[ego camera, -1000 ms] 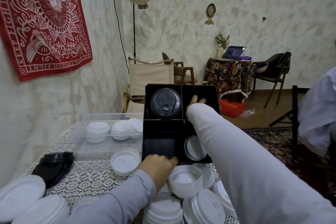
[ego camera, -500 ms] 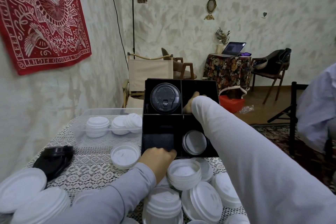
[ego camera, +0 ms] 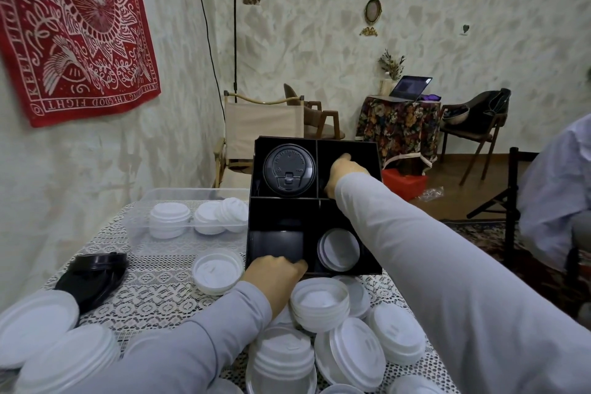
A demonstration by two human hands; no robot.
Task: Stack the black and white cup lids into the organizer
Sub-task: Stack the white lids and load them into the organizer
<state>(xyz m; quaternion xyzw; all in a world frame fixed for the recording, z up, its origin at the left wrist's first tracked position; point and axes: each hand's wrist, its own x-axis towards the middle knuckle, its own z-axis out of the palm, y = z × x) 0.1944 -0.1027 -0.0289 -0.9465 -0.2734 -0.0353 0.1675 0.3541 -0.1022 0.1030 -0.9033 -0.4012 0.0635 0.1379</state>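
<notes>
The black four-compartment organizer (ego camera: 347,145) stands tilted toward me on the table. Its far left compartment holds a stack of black lids (ego camera: 288,169), and its near right one holds white lids (ego camera: 339,249). My right hand (ego camera: 341,171) reaches into the far right compartment; the dark interior hides whether it holds anything. My left hand (ego camera: 271,275) grips the organizer's near wall at the near left compartment. Loose white lids (ego camera: 321,301) lie heaped in front of the organizer. More black lids (ego camera: 91,275) lie at the left.
A clear plastic bin (ego camera: 192,195) with white lids stands left of the organizer. One upturned white lid (ego camera: 218,270) lies beside my left hand. The lace tablecloth (ego camera: 153,285) covers the table. A person's sleeve (ego camera: 556,195) shows at the right edge. Chairs stand behind.
My right hand has risen inside the far right compartment, so more of it shows above the sleeve. My left hand stays on the organizer's near wall.
</notes>
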